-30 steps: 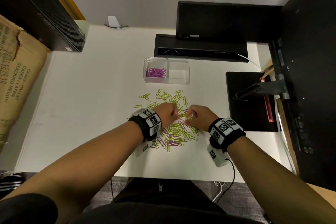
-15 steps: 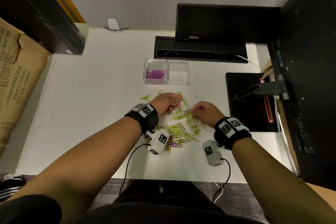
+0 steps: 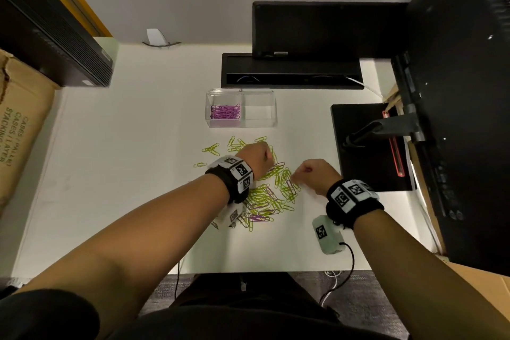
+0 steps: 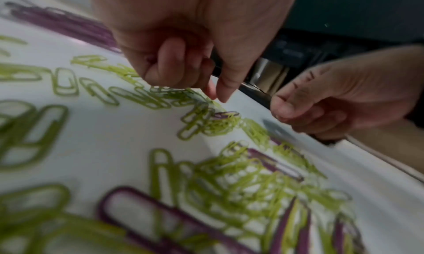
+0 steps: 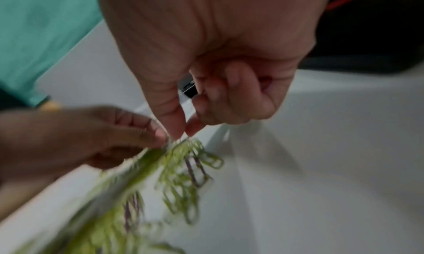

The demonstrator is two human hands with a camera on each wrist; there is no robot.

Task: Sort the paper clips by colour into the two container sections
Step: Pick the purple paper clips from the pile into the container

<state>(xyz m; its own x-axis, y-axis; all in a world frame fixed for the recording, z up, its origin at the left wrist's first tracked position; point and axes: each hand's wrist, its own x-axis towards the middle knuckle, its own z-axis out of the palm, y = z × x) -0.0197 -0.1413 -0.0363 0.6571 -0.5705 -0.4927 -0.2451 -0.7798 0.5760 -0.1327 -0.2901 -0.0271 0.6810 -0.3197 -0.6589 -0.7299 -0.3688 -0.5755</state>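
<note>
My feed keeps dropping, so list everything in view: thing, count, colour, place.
clear container: one, two sections, far centre of desk
purple clips: a bunch, left section; right section holds none
loose clips: many green, fewer purple, piled near both hands
desk: one, white
monitors: two, black, back and right
cardboard box: one, brown, far left
black case: one, back left
wrist cameras: two, white
left hand: fingers curled over pile; grip contents unclear
right hand: thumb and forefinger at the pile's right edge; grip unclear
</note>
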